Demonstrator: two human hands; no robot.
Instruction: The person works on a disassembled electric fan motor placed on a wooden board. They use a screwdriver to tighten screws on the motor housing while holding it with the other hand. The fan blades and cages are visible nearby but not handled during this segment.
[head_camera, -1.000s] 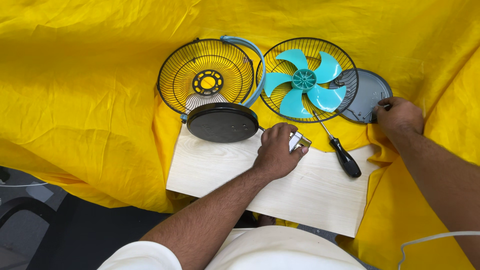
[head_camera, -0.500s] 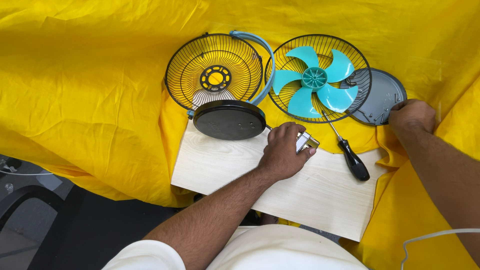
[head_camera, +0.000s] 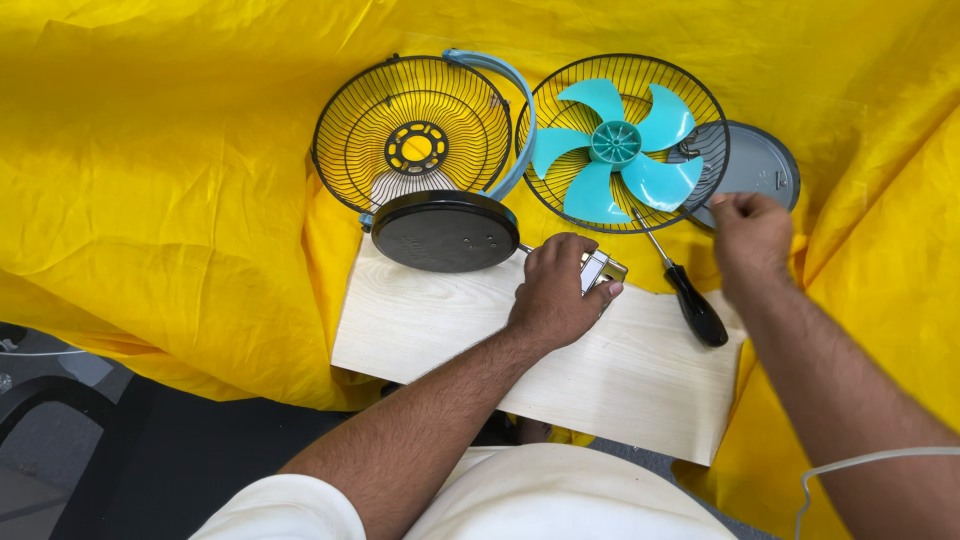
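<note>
The left hand (head_camera: 560, 292) is resting on the pale wooden board (head_camera: 450, 325) near its far edge, its grip curling narrowly around a small metal part (head_camera: 603, 271). Only the part's shiny end is showing past the knuckles, so it is hard to say exactly what it is; it may be a small motor or bracket. The hand is pressing down on the board, seemingly to keep the part from sliding.

The right hand (head_camera: 752, 236) is hovering past the board's far right corner, fingertips pinching together at the rim of the grey round plate (head_camera: 765, 165). Whether something tiny is caught between them cannot be told from here. A black-handled screwdriver (head_camera: 690, 300) is lying between the two hands, its shaft pointing toward the wire guard (head_camera: 700, 115) that is cradling the teal fan blade (head_camera: 615, 145), so the tool is sitting within easy reach of either hand.

To the left, a second wire guard (head_camera: 350, 130) with a blue rim is lying dish-up, and a black round base (head_camera: 445, 230) is overlapping the board's far left corner. Everything is lying on a yellow cloth (head_camera: 150, 180) covering the bench, which is keeping the small pieces easy to spot.
</note>
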